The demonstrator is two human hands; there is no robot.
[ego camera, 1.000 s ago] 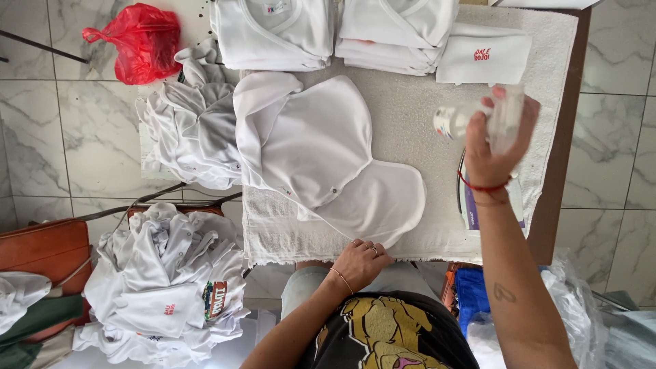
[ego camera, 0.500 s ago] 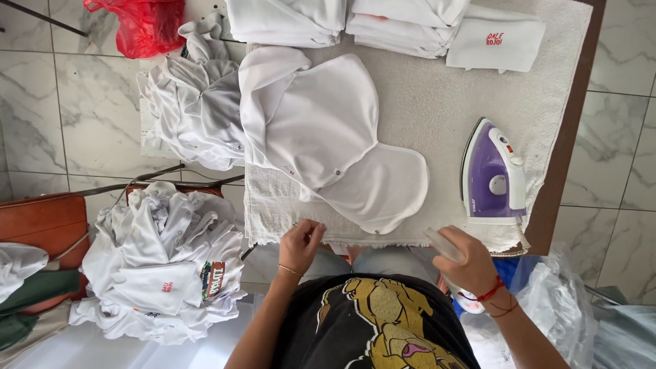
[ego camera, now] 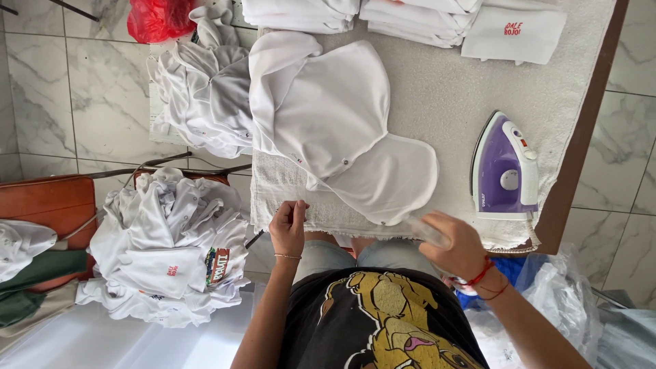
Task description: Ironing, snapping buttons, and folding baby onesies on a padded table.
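Observation:
A white garment (ego camera: 335, 116) lies spread on the towel-covered table (ego camera: 444, 89), its rounded flap pointing toward me. My left hand (ego camera: 288, 227) is at the towel's front edge left of the flap, with its fingers pinched on the fringe. My right hand (ego camera: 459, 244) hovers at the front edge just right of the flap. It grips a pale, see-through bottle (ego camera: 425, 229) that is blurred by motion. A purple and white iron (ego camera: 503, 167) rests flat on the towel beyond my right hand.
Folded white garments (ego camera: 417, 17) line the table's far side. Loose white clothes (ego camera: 205, 89) hang off its left edge, and more are heaped on a brown chair (ego camera: 48, 205) at left. A red bag (ego camera: 157, 17) is on the floor and plastic bags (ego camera: 567, 294) are at right.
My right hand came down from above the iron to the table's front edge, still holding the bottle. My left hand shifted left along the towel's edge.

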